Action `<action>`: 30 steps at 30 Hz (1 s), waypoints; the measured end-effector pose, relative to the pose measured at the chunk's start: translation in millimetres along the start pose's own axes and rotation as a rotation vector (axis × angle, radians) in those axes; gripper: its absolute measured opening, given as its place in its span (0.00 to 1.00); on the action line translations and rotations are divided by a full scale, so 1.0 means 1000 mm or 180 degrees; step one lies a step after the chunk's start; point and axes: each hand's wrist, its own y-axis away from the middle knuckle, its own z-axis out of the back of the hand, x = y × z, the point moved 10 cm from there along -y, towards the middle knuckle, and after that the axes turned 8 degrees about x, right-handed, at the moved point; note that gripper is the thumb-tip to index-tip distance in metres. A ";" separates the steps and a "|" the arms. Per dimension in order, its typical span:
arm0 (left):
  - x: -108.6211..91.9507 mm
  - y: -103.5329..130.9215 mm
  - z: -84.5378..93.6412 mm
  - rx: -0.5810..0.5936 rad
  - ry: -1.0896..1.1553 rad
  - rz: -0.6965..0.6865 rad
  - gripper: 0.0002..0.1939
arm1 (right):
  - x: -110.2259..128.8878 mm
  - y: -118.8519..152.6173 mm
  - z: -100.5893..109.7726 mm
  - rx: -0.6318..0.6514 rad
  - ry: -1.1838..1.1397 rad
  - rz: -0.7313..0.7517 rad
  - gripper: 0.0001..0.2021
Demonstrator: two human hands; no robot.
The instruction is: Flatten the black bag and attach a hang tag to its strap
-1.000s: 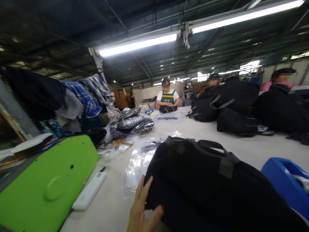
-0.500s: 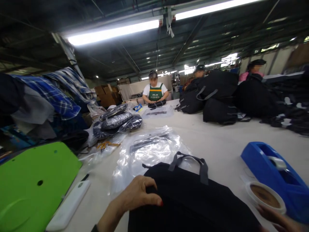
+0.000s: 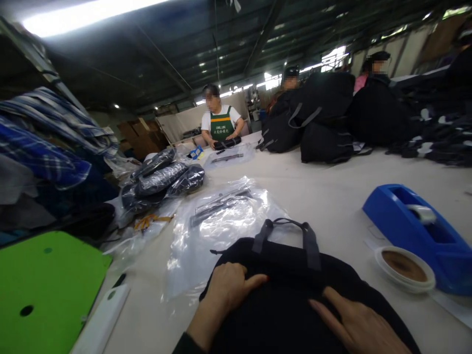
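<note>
A black fabric bag [image 3: 280, 305] with grey webbing handles [image 3: 311, 246] lies in front of me at the bottom of the view. My left hand [image 3: 230, 287] grips its upper left part, fingers curled over the cloth and thumb stretched to the right. On the bag's right part rests my right hand [image 3: 357, 319], thumb and forefinger apart, the other fingers partly hidden. Just beyond the bag, clear plastic bags [image 3: 221, 236] lie flat on the table, partly under it.
At the right stand a blue tape dispenser [image 3: 416, 236] and a tape roll [image 3: 405, 270]. A green board [image 3: 51, 285] and a white device [image 3: 103, 319] lie left. Wrapped bundles [image 3: 162, 179] are piled beyond. A co-worker [image 3: 221, 120] handles a black item; black bags [image 3: 324, 118] are heaped at back right.
My right hand has come from beside the tape roll onto the bag. My left hand has shifted slightly right along it. The view has tilted down and turned.
</note>
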 end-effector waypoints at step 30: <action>-0.040 0.120 0.109 -0.2296 0.0567 -0.0902 0.30 | 0.074 -0.020 -0.010 -0.0519 0.0227 0.0658 0.26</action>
